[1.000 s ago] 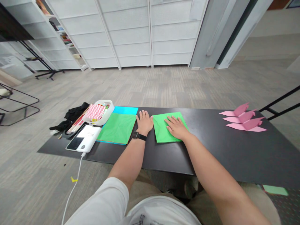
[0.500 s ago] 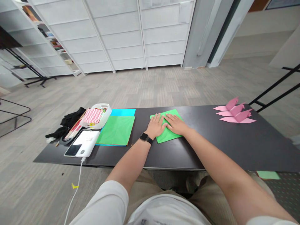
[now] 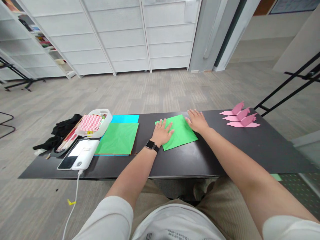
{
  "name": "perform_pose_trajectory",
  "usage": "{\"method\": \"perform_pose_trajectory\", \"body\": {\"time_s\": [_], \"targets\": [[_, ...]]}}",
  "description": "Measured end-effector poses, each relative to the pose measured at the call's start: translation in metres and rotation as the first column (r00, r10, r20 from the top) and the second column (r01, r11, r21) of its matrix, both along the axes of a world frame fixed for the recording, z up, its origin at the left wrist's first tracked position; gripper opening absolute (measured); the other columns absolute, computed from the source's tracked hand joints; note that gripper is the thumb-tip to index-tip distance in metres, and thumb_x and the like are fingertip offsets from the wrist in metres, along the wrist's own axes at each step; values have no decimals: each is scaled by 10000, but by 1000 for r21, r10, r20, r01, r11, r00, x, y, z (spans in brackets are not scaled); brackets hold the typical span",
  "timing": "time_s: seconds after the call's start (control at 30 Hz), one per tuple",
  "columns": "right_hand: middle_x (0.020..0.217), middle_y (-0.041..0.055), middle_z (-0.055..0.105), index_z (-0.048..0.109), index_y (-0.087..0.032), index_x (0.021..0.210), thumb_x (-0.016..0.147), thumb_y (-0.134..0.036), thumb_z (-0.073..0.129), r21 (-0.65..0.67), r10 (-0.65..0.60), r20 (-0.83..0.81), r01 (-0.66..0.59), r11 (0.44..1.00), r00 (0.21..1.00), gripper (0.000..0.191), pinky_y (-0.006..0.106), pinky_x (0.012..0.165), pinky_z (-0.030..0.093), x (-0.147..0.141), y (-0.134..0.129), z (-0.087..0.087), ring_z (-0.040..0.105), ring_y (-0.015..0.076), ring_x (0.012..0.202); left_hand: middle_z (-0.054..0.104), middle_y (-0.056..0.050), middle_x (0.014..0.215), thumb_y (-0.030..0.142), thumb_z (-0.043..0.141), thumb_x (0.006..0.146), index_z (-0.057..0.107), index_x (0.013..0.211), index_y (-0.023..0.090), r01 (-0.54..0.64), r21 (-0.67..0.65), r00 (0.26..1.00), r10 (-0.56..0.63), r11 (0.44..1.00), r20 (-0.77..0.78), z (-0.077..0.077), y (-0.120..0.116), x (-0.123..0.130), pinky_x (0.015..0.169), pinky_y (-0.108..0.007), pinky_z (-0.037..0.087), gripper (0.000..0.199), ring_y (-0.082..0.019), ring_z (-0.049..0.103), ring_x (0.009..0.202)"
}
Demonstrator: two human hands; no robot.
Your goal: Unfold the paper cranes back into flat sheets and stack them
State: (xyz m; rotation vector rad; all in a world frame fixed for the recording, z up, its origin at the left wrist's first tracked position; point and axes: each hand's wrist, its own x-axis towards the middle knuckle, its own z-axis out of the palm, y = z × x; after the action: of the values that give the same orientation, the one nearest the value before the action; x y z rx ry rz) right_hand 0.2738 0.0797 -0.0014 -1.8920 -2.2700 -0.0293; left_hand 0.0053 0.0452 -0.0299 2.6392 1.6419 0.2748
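A green sheet of paper [image 3: 180, 133] lies flat and slightly turned on the dark table in front of me. My left hand [image 3: 161, 132], with a black watch on its wrist, rests on the sheet's left side with fingers spread. At the sheet's right edge is my right hand [image 3: 197, 121], fingers stretched out and palm down, holding nothing. Whether it touches the paper's edge or only the table beside it, I cannot tell.
Left of the sheet lies a stack of coloured paper [image 3: 117, 138], beside a white basket [image 3: 106, 122], a white power bank [image 3: 86, 155] with a cable, and a black cloth [image 3: 66, 126]. Three pink folded paper figures [image 3: 241, 116] stand at the right on the dark table [image 3: 250, 150].
My right hand has slid right, from the middle of the green sheet to its right edge, uncovering more paper. My left hand stays on the left side. The camera view has shifted slightly.
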Motion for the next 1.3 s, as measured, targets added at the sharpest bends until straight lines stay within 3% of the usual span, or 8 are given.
{"method": "perform_pose_trajectory", "body": {"time_s": [0.07,0.17,0.33,0.53,0.7,0.8,1.07,1.3], "targets": [[1767,146,344,389,-140,1679,1103,-529,265,-14,191,17,-190,982,982,706,565,1347,224,-13,-20,-4,298,329,1644,293,-87,1791,602,300,1103,413,1680,302,-1,3,1000,1,1000,-2,1,-1,0,1346,-600,224,660,-395,261,1657],[1787,92,307,335,-238,1710,1110,-555,233,-126,283,45,-275,953,958,687,689,1335,111,-22,-45,-15,272,345,1655,299,-93,1788,587,302,1107,407,1682,302,-5,8,1000,5,1000,-6,2,-2,1,1346,-595,225,651,-388,265,1656],[1820,54,188,224,-304,1742,1100,-593,226,-191,236,54,-222,956,970,704,782,1291,45,0,-59,-24,165,400,1677,296,-107,1787,584,327,1104,413,1679,294,2,-4,1000,-2,1000,-6,4,-2,0,1350,-586,222,650,-383,274,1653],[1809,156,182,278,-232,1732,1077,-643,245,-163,130,68,-117,980,989,774,779,1285,78,47,-68,-27,179,441,1666,312,-106,1781,577,347,1098,438,1666,285,10,-3,999,-10,1000,30,1,-1,0,1350,-595,224,646,-392,278,1651],[1799,146,240,322,-242,1718,1046,-665,349,-171,59,64,-47,984,996,794,764,1290,133,101,-84,-27,222,435,1657,313,-111,1780,576,342,1096,438,1666,276,10,8,999,-11,1000,39,-1,-1,0,1354,-592,211,652,-391,275,1652],[1776,123,329,366,-254,1700,1066,-612,352,-118,23,-2,-23,993,1000,728,710,1307,200,113,-89,-20,269,395,1651,321,-118,1776,580,336,1095,446,1661,270,10,22,999,-11,1000,34,-1,-2,0,1349,-595,215,655,-390,278,1651],[1716,44,459,602,-318,1549,1068,-527,484,6,222,-124,-223,975,967,538,634,1321,253,39,-76,-2,333,345,1630,335,-120,1770,588,332,1099,440,1664,274,14,43,1000,-14,999,15,-3,-2,-1,1342,-593,233,656,-388,295,1645],[1647,44,553,609,-391,1531,1038,-531,579,-98,297,-121,-309,946,947,514,764,1285,177,19,-71,-13,418,374,1577,328,-126,1773,627,299,1097,379,1693,263,14,-29,999,-13,999,31,3,3,-3,1348,-588,230,703,-379,275,1656]]}}
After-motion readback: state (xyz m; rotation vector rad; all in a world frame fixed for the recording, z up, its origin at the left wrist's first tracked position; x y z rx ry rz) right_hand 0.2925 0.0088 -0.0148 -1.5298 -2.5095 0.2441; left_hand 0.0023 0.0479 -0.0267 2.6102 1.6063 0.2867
